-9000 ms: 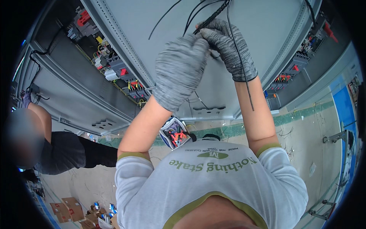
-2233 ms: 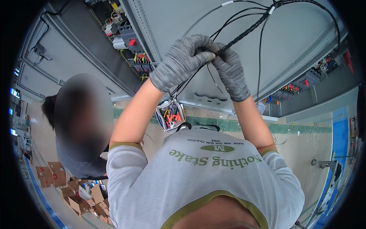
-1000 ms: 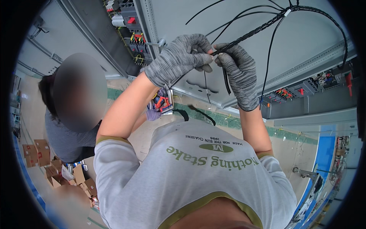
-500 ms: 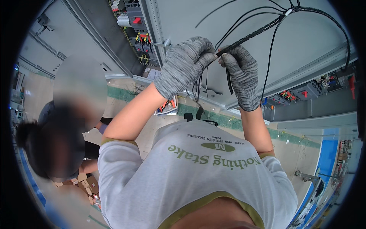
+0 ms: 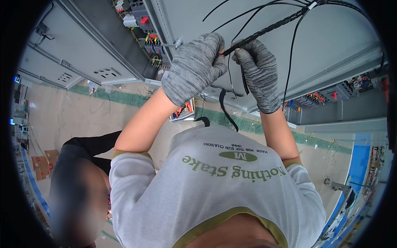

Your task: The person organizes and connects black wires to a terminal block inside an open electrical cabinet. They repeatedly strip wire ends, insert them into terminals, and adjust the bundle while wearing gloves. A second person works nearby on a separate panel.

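A bundle of black wires (image 5: 273,30) in black spiral wrap slants down from the upper right to my hands, in front of a grey cabinet panel. My left hand (image 5: 195,69), in a grey knit glove, is closed at the bundle's lower end. Gloved the same way, my right hand (image 5: 259,76) pinches the bundle just to the right. Below the right fingers hangs a loose black strip (image 5: 245,80), perhaps the tail of the wrap. Thin loose wires (image 5: 244,15) fan out above both hands. A white tie (image 5: 312,5) rings the bundle higher up.
Open cabinets with breakers (image 5: 144,20) stand at the upper left, and more breakers (image 5: 316,98) at the right. A tool box (image 5: 182,112) lies on the floor below my left forearm. Another person (image 5: 78,186) is close at my left. Cardboard boxes (image 5: 41,165) lie beyond.
Both hands have shifted slightly left and up, still at the bundle. Loose wires near my left hand have changed position. The person at my left has moved lower in the picture.
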The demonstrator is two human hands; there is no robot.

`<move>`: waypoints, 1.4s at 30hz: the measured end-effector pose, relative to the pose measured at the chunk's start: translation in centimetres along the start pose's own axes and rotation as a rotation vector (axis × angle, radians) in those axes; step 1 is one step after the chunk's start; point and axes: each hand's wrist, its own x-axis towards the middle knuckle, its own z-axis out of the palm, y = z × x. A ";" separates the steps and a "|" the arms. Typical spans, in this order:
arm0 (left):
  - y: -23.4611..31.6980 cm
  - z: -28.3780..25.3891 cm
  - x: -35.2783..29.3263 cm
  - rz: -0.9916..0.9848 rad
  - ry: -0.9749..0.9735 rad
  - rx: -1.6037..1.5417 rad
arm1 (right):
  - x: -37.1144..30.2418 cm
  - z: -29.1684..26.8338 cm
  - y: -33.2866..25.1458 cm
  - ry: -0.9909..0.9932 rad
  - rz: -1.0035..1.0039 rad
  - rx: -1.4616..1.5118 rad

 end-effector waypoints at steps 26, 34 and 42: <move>-10.1 1.4 -9.7 -0.251 0.029 0.282 | 0.8 0.6 0.7 0.011 0.029 0.011; -13.6 2.5 -14.6 -0.430 0.261 -0.310 | 0.8 0.5 0.7 0.006 0.074 0.072; -13.5 4.1 -16.6 -0.501 0.343 -0.716 | 0.9 1.3 0.0 0.008 0.085 0.105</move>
